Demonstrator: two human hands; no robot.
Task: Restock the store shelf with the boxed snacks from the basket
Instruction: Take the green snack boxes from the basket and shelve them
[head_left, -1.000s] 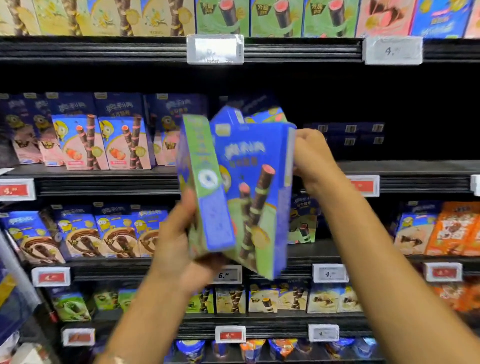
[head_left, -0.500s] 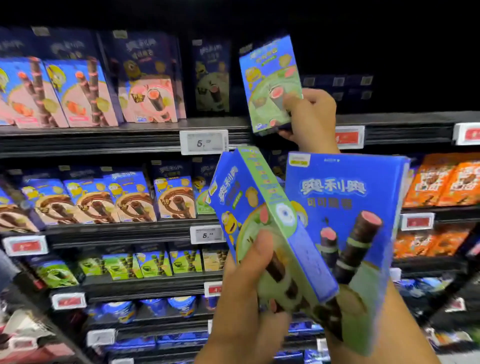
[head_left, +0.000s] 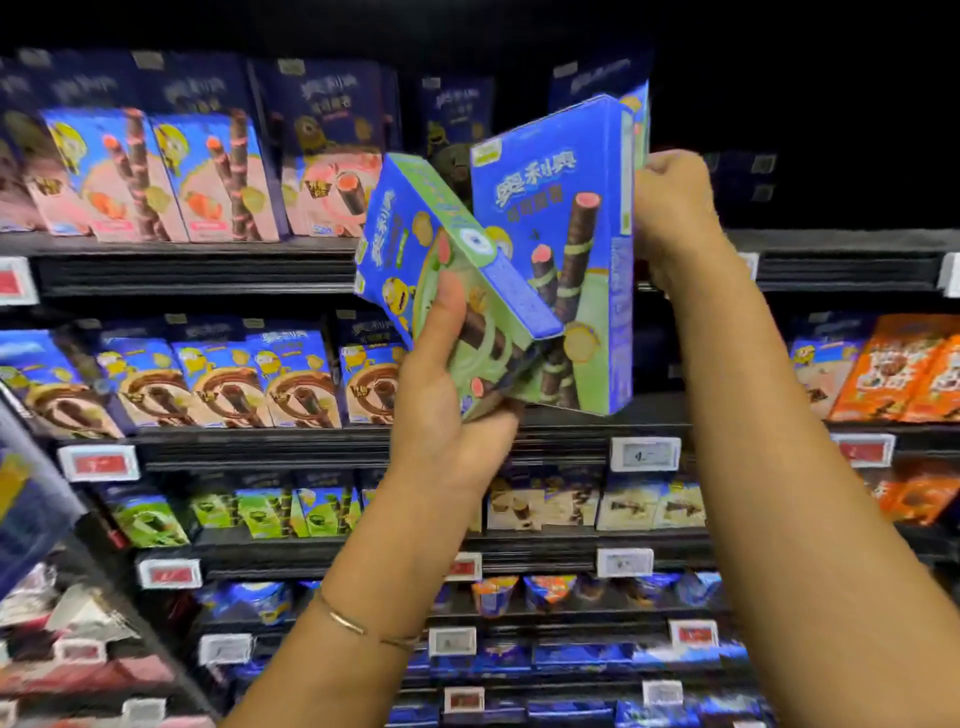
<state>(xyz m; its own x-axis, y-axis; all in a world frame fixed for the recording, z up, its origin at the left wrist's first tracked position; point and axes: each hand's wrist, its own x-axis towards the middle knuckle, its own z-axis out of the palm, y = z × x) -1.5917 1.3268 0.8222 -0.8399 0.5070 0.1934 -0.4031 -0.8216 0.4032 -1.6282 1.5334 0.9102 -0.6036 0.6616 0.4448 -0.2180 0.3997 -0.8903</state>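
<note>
**Mid-restock at the snack aisle.** At the left end of the upper shelf (head_left: 197, 270), pink-fronted boxes (head_left: 156, 176) stood in a packed row. Your left hand (head_left: 447, 395) gripped the tilted box (head_left: 400, 244) from below, thumb across its front. Its top leaned left and its lower corner lapped over the face of the upright box (head_left: 566, 234). That second blue-and-green carton hung nearly vertical in front of the shelf's front edge, your right hand (head_left: 675, 208) curled round its right side near the top. Neither box had yet reached the shelf.

The step in hand appeared to be the placing itself. The upright carton looked bound for the dark bay (head_left: 841, 135) toward the shelf's right end, where little stock showed. The next move would likely call for you to part the two cartons, carry the upright one over the front edge and set it down square, face out. The tilted one would follow.

The basket could not be made out, and a blue shape (head_left: 31, 509) at the frame's left edge was too smeared to name. The price tags were blurred past reading. Behind the upright box's top right corner, a sliver (head_left: 642, 111) of like colouring hinted at a third carton, though that was uncertain. Your right fingertips were hidden behind the carton, and the bay's depth was lost in shadow.
</note>
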